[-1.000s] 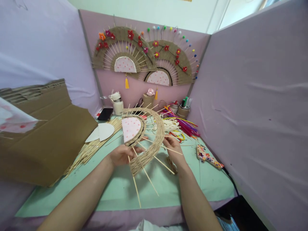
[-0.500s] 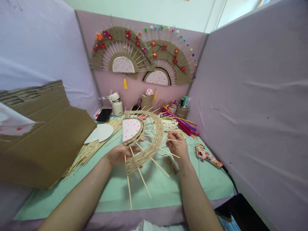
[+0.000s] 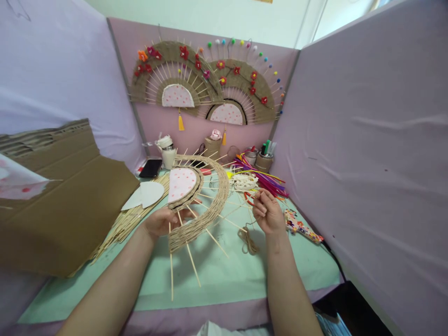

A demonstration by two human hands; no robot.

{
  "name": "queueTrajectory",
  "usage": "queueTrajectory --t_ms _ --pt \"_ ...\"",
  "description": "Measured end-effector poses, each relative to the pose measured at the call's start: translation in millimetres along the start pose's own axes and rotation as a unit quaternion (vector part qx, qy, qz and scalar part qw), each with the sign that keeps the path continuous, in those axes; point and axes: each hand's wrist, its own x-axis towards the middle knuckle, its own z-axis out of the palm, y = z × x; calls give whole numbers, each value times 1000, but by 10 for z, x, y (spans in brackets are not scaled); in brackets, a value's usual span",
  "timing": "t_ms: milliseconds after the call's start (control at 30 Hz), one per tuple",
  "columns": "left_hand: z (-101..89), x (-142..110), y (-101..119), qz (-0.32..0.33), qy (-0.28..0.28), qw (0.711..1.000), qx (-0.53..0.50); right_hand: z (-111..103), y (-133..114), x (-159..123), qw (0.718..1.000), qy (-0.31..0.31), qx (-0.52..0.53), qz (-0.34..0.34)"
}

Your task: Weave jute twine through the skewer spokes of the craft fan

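Note:
My left hand (image 3: 161,221) grips the lower edge of a half-made fan (image 3: 206,205), a twine-wound arc on thin wooden skewers around a pink dotted half-disc (image 3: 181,184). The fan is held tilted above the green mat (image 3: 224,275). To the right of the arc, my right hand (image 3: 269,212) is pinched on a strand of jute twine (image 3: 247,239) that trails down to a loose heap on the mat.
Cardboard sheets (image 3: 66,200) lie at left, beside a bundle of skewers (image 3: 129,219) and white paper half-discs (image 3: 145,195). Colourful pipe cleaners (image 3: 266,179), pen pots (image 3: 264,161), a phone (image 3: 151,168) and a bottle (image 3: 168,150) stand behind. A patterned glue gun (image 3: 301,227) lies right. Two finished fans (image 3: 206,84) hang on the back wall.
The fan has swung left and turned in my left hand. My right hand has left the arc's edge and moved right and up, pulling the twine.

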Motion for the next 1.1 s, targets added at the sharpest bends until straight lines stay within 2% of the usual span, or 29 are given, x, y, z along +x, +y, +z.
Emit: queueTrajectory --t_ms 167,333,500,700,833,933,1000,1100 --pt "28 -10 8 -36 28 998 32 1 10 -1 999 0 -36 -11" --pt "3 -36 -25 -37 31 999 10 5 -5 -18 995 2 -90 -33" --pt "66 -35 -28 -46 31 998 -23 16 -15 -27 997 1 -71 -37" --pt "205 -22 13 -47 -15 998 -49 29 9 -11 995 39 -85 -42" --pt "197 16 -63 -20 -87 991 -95 62 140 -6 985 31 -162 -46" --pt "201 72 -145 -34 -136 982 -126 97 275 -17 971 15 -234 -53" --pt "213 106 -186 -49 -139 979 -139 118 341 -26 960 9 -271 -64" --pt "218 134 -206 -62 -113 980 -148 136 378 -30 952 8 -293 -84"
